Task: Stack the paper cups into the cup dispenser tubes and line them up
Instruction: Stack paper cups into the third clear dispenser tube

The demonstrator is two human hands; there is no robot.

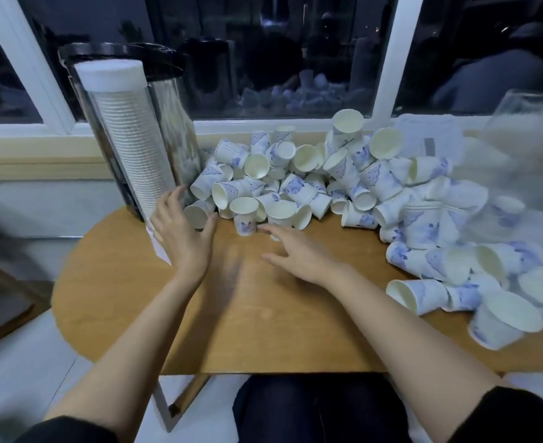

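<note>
**Both hands free at cup pile**

Wood surface [263, 330]: loose paper cups [343, 183] heaped across back + R side, most on their sides. Clear dispenser tube [129, 145] back-L, upright, packed w/ stacked cups, white cap [110, 75] on top. L hand [180, 231] spread, holding nothing, just beside tube base. R hand [299, 251] flat, released, near upright cup [245, 215] at pile's front.

Wooden table [263, 330] beside dark window [263, 43]
</note>
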